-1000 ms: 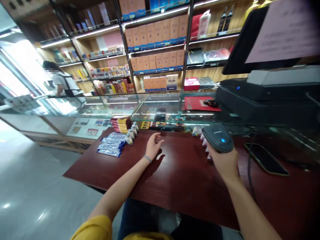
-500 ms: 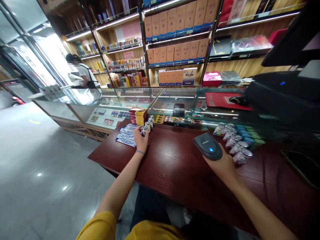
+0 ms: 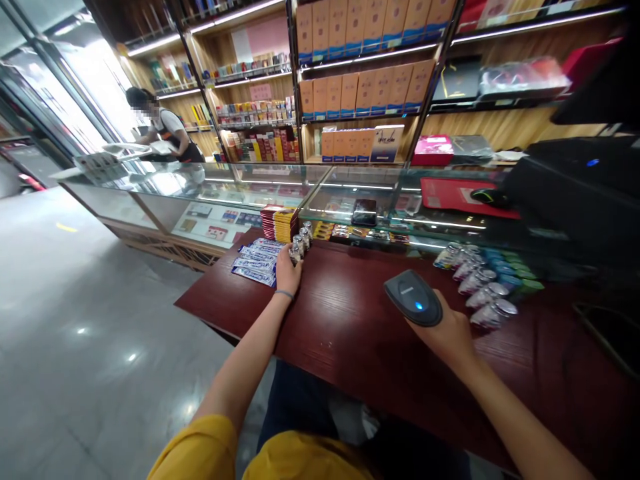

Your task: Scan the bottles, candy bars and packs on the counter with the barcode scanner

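Note:
My right hand is wrapped round the handle of a black barcode scanner with a lit blue light, held above the dark red-brown table. At the table's far left side, my left hand has its fingers round the nearest small silver-capped bottle of a short row. Left of that hand lie several blue-and-white toothbrush-like packs. Behind them rises a stack of red and yellow boxes. To the right of the scanner stand more silver-capped bottles in a row, beside green and blue cylinders.
A glass display counter runs behind the table. On it are a red mat and a mouse. Dark equipment stands at right. Another person is at the far-left counter. Boxed goods fill the shelves.
The view has shifted slightly. My left hand remains at the bottle row, and my right hand still holds the scanner. The other person has leaned forward, arms reaching over the far counter.

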Demonstrator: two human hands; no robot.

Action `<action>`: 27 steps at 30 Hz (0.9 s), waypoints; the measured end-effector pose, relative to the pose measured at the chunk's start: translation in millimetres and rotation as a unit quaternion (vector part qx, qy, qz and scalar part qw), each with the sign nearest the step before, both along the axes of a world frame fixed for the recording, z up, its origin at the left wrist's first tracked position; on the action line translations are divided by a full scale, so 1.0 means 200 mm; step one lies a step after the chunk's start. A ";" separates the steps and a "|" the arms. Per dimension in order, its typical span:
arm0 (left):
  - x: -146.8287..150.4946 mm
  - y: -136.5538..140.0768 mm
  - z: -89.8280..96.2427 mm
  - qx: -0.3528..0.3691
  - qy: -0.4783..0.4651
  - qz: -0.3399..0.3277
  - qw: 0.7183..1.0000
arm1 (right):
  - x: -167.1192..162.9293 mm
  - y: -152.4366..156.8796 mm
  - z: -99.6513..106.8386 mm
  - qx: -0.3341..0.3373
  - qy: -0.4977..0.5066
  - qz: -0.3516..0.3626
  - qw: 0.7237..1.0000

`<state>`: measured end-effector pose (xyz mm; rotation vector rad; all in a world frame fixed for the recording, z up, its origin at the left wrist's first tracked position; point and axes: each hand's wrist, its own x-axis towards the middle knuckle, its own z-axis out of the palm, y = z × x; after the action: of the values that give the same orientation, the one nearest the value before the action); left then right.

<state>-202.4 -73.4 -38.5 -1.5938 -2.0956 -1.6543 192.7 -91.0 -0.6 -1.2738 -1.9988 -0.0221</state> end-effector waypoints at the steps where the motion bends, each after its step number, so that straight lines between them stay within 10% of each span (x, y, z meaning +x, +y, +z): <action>1: 0.01 0.00 0.01 0.008 -0.013 -0.004 1.000 | 0.00 0.00 0.00 -0.002 0.001 -0.002 1.000; 5: 0.08 -0.02 0.06 0.051 -0.153 -0.108 0.981 | 0.02 0.00 0.01 0.009 0.006 0.012 1.000; 15: 0.27 -0.13 0.16 -0.137 -0.413 -0.432 0.790 | 0.03 -0.03 0.11 0.000 -0.102 0.212 0.972; 27: 0.28 -0.12 0.13 -0.167 -0.423 -0.425 0.782 | -0.01 -0.05 0.12 -0.047 -0.161 0.251 0.953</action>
<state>-146.1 -96.7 -12.7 -2.5146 -2.1917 -2.8540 190.8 -101.8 22.9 -0.8192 -2.5862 0.1172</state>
